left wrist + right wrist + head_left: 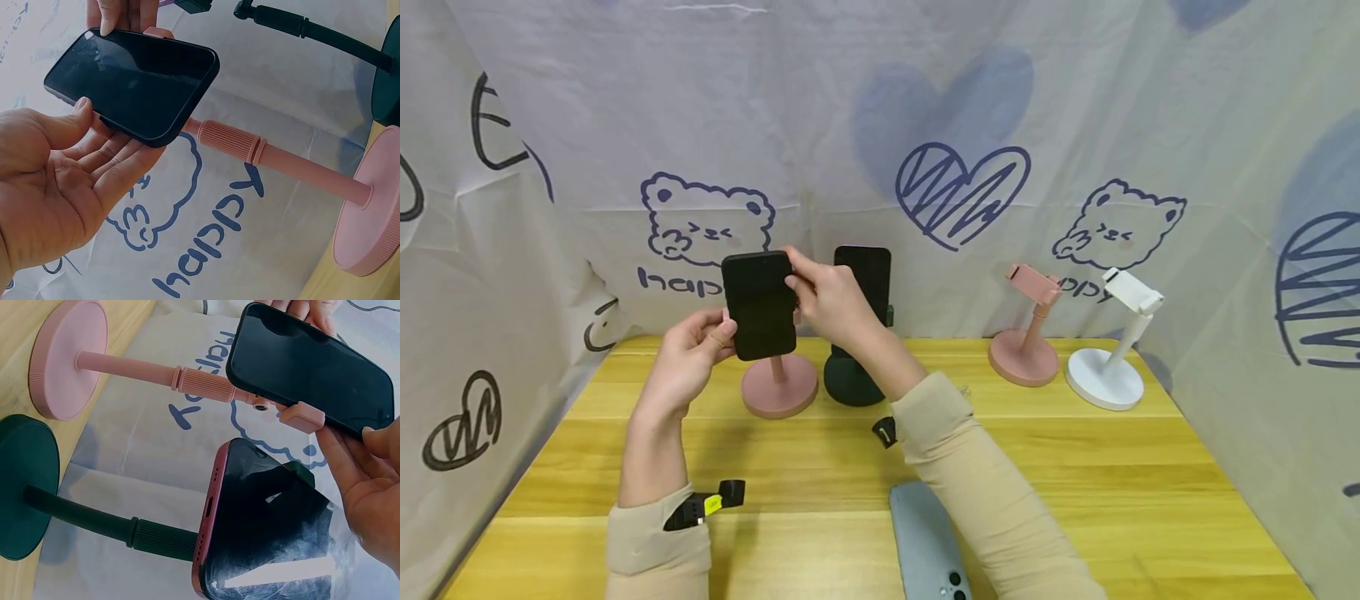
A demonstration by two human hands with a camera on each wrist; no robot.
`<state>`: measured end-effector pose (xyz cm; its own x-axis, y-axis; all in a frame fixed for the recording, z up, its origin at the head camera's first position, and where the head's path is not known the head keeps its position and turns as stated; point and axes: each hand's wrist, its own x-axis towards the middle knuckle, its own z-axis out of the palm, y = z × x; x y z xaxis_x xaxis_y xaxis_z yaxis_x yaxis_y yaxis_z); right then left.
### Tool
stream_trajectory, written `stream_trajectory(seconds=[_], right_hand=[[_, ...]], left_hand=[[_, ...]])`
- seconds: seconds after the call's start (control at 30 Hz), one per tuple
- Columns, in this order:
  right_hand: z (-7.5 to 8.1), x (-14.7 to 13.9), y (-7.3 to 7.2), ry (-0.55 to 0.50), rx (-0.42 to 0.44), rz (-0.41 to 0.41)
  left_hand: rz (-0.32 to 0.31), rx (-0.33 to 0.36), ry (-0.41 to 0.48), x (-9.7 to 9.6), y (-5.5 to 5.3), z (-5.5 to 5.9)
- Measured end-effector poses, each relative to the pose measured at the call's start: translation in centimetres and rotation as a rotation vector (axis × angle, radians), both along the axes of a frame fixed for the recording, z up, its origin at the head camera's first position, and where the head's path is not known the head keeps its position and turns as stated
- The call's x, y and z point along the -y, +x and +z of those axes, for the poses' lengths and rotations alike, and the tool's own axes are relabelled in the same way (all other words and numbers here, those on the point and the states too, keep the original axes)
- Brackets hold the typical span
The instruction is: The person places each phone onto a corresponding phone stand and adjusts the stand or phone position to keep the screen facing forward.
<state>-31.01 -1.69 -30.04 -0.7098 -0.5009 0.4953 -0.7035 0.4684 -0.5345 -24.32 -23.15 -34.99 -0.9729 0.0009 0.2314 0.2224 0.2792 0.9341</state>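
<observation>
A black phone is upright, screen toward me, at the holder of the left pink phone stand. My left hand holds its left edge, thumb at the front rim and fingers behind. The right hand pinches the upper right edge, its thumb on the front. In the right wrist view a pink clamp jaw hooks over one long edge of the phone, and the stand's ribbed pole runs behind it. The rest of the holder is hidden by the phone.
Beside it, a dark green stand carries another phone, partly behind my right arm. Another pink stand and a white stand are at the back right. A grey-blue phone lies face down near the front.
</observation>
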Motion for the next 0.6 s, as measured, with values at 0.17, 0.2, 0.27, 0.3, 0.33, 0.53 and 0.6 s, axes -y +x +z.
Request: stream_trajectory(seconds=[0.17,0.2,0.27,0.3,0.33,0.53,0.6], right_hand=[[0.0,0.1,0.2,0.018,-0.015,-0.008],[0.0,0.2,0.2,0.021,-0.024,-0.012],[-0.1,0.3,0.2,0.023,-0.038,-0.021],[-0.2,0.3,0.2,0.019,-0.047,-0.026],[-0.2,0.4,0.2,0.011,-0.054,-0.028],[-0.8,0.6,0.5,-0.058,-0.064,-0.035],[-1.0,0.6,0.7,-0.079,-0.058,-0.035]], left_hand=[[0.000,0.010,0.002,0.0,0.1,0.1],[0.000,0.014,0.000,0.0,0.1,0.1],[0.000,0.020,-0.008,0.0,0.1,0.1],[0.002,0.023,-0.014,0.0,0.1,0.1],[0.002,0.025,-0.020,-0.1,0.1,0.2],[0.021,0.030,-0.052,-0.3,0.1,0.3],[0.027,0.037,-0.067,-0.3,0.2,0.3]])
